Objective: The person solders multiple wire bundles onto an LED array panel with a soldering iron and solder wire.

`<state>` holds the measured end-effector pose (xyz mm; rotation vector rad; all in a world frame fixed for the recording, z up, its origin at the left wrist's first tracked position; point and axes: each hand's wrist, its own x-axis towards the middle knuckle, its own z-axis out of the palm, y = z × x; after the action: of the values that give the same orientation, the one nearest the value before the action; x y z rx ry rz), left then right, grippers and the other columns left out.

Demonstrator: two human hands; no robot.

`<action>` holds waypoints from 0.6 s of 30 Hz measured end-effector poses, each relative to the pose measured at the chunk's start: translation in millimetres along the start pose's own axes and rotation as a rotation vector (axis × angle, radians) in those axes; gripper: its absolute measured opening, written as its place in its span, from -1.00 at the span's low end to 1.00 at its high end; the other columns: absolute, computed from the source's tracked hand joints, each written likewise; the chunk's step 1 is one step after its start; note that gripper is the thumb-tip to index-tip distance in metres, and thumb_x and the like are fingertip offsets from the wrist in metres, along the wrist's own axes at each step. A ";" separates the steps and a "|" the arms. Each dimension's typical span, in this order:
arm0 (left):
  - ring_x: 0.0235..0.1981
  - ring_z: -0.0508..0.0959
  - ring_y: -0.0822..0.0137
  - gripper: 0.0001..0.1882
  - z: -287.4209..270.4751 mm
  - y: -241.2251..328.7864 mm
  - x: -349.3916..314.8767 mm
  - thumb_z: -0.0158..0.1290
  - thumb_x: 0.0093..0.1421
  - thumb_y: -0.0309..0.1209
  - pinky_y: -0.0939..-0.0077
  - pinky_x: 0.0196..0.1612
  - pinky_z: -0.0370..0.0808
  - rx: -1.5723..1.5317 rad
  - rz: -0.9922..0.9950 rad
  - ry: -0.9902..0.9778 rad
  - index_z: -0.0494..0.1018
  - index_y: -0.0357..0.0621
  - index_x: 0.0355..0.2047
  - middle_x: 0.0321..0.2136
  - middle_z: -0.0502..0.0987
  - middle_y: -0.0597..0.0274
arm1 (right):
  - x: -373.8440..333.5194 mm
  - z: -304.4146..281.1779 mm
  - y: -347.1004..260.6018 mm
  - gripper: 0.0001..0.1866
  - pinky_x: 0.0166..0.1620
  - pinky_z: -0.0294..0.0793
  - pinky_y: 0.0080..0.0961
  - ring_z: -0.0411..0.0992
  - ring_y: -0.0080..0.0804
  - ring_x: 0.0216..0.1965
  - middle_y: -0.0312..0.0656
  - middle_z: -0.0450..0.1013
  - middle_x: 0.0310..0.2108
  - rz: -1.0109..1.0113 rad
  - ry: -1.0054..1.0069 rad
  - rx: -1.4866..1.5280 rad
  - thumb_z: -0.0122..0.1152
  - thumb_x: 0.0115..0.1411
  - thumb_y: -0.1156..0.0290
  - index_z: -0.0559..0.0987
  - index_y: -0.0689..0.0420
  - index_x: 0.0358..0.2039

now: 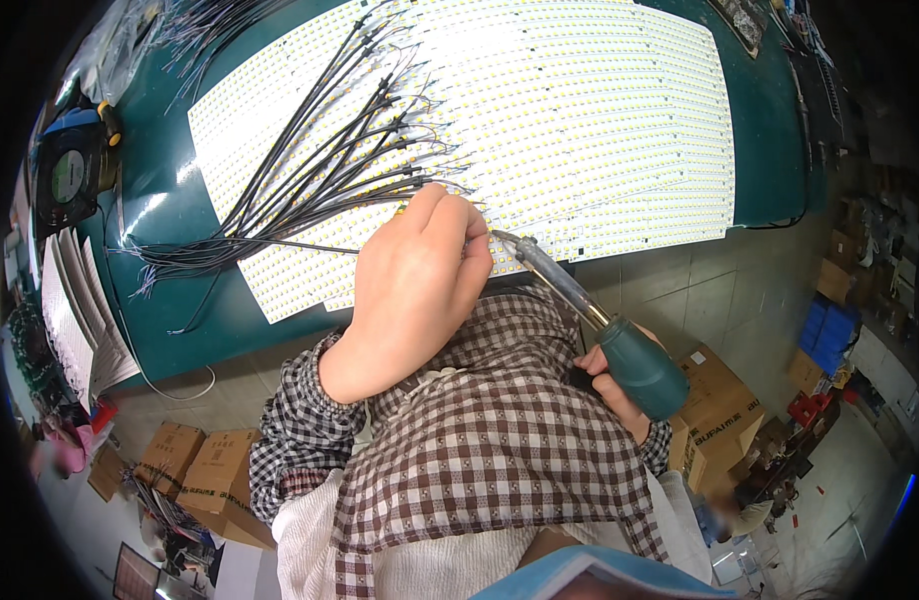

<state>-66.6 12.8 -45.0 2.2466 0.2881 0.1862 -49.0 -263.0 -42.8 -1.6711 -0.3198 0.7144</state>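
Observation:
White LED boards [620, 120] dotted with rows of yellow chips lie side by side in front of me. Across their left part fans a bundle of black cables [320, 165], with thin stripped wire ends pointing right. My left hand [410, 280] is closed in a pinch over the near edge of the boards. One black cable [315, 246] runs under that hand, and its end is hidden by my fingers. My right hand [625, 400] grips a soldering iron [648, 372] by its green handle, partly hidden behind it. The iron's tip [502, 236] is close beside my left fingertips.
The boards rest on a green table [180, 320]. At its left stand a black reel [70, 180] and a stack of white boards [80, 310]. More wires [205, 35] lie at the far left. Cardboard boxes [220, 475] stand on the floor to both sides.

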 end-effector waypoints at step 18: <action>-0.59 0.47 0.34 -0.90 -1.9 -0.5 -1.4 0.11 0.03 -0.59 0.52 -0.53 0.40 0.042 -0.046 -0.044 0.40 -0.24 -0.45 -0.52 0.41 0.21 | -2.6 0.3 11.2 -0.38 -0.15 0.58 -0.41 0.54 -0.40 -0.30 -0.09 0.53 -0.35 -0.033 0.006 0.079 0.41 -0.01 0.53 0.35 0.38 0.05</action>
<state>-68.4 14.2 -44.3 2.2805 0.3224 0.1077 -53.1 -266.9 -52.8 -1.5899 -0.3107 0.6885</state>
